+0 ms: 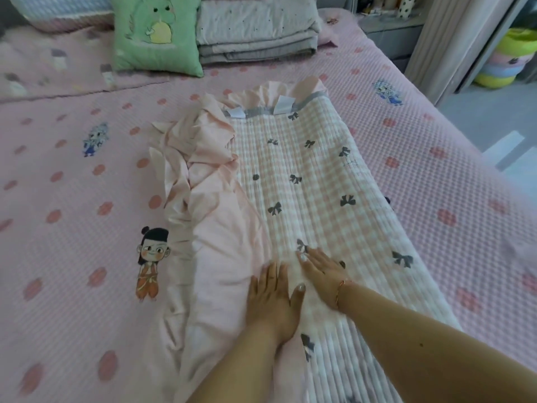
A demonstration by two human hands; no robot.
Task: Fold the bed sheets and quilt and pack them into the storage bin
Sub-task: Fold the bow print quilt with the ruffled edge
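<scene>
**Quilt folded lengthwise on bed, both hands flat on near end**

Quilt (305, 181) lies in a long folded strip down the middle of the bed (72, 242), running from the near edge toward the far end. Its upper face is pink-and-white check with dark bow prints; a grey binding with two white tags crosses the far end. A plain pink ruffled border (191, 158) lies bunched along the strip's left edge.

The bed is covered by a pink textured spread with red dots and printed cartoon figures. At the far end rest a stack of folded grey bedding (255, 30) and, just beside it on the left, a green cushion (155, 33) with an animal design. Past the bed's right edge, stacked coloured plastic tubs (511, 56) sit on the floor.

Left hand (274, 298) is palm down, fingers spread, on the seam where the ruffled border meets the checked face. Right hand (321, 274) is palm down just beside it on the checked face, a thin bracelet at the wrist. Neither grip closes on fabric: fingers are extended flat, pressing on the surface.
</scene>
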